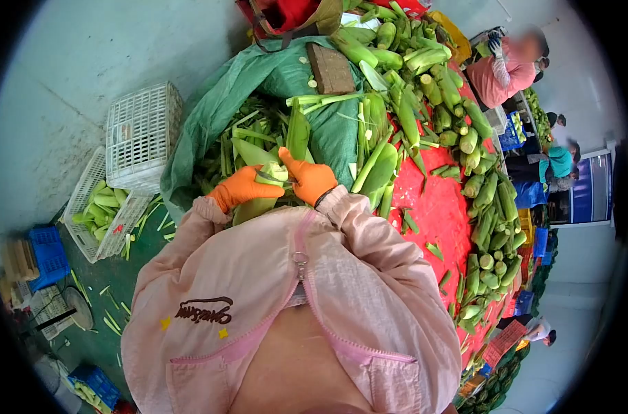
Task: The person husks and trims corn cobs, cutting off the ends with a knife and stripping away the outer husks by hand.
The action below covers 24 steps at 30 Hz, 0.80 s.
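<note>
In front of my chest, my left hand, in an orange glove, is closed round an ear of corn whose pale cut end faces up. My right hand, also gloved in orange, is closed with its thumb raised beside that end. A thin grey blade, apparently of a small knife, shows between the right fingers and the corn; its handle is hidden in the glove. Under and beyond both hands lie loose green husks in a green sack.
Unhusked corn is heaped along a red surface on the right. A wooden block rests on the green sack. At left stand a white crate and another holding husked corn. A co-worker in pink is at far right.
</note>
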Motion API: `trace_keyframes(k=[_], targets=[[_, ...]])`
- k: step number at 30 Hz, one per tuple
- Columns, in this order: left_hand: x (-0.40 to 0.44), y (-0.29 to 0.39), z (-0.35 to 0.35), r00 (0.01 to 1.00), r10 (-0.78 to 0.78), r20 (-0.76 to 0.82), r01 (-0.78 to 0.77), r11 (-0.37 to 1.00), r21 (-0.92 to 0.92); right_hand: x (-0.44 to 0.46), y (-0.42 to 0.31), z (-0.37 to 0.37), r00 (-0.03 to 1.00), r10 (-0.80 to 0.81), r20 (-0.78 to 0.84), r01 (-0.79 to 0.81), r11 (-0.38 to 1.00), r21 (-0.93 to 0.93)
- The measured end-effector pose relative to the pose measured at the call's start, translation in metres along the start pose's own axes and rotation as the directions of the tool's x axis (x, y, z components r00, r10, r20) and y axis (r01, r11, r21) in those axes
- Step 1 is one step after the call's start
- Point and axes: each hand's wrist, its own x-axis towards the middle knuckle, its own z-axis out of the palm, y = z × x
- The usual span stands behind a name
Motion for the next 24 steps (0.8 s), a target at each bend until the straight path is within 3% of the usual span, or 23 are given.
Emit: trace_keyframes(k=[4,6,7,9,12,19,20,22,23,24], targets=[[-0.005,0.005,0.014,0.993,0.008,-0.122,0.006,0.993,0.119,0.008,-0.018,-0.010,0.997,0.042,0.070,-0.036,0.996,-0.082],[-0.005,-0.002,0.025,0.946,0.103,-0.306,-0.059,0.987,0.150,0.009,-0.020,-0.005,0.995,0.069,0.070,-0.061,0.992,-0.109],[-0.005,-0.002,0.027,0.948,0.102,-0.303,-0.059,0.987,0.150,0.009,-0.019,-0.003,0.993,0.094,0.069,-0.084,0.986,-0.142],[-0.013,0.011,0.035,0.901,0.109,-0.420,0.026,0.953,0.302,0.009,-0.011,0.003,0.995,0.089,0.046,-0.083,0.990,-0.117],[-0.017,0.015,0.039,0.868,0.167,-0.468,0.062,0.898,0.435,0.011,-0.006,0.012,0.995,0.087,0.044,-0.084,0.994,-0.073],[-0.021,-0.001,0.034,0.838,0.167,-0.519,0.047,0.926,0.375,0.020,-0.002,0.022,0.987,0.132,0.086,-0.134,0.991,0.022],[-0.026,0.005,0.037,0.838,0.168,-0.520,0.047,0.926,0.375,0.022,0.013,0.032,0.965,0.219,0.146,-0.209,0.975,-0.081],[-0.043,0.024,0.041,0.843,0.361,-0.398,-0.136,0.860,0.492,0.003,0.054,0.059,0.921,0.335,0.201,-0.302,0.937,-0.178],[-0.040,0.023,0.038,0.825,0.372,-0.425,-0.136,0.861,0.491,-0.008,0.077,0.065,0.918,0.331,0.218,-0.293,0.937,-0.190],[-0.033,0.022,0.035,0.800,0.358,-0.482,-0.123,0.884,0.452,-0.011,0.056,0.047,0.927,0.350,0.139,-0.338,0.936,-0.100]])
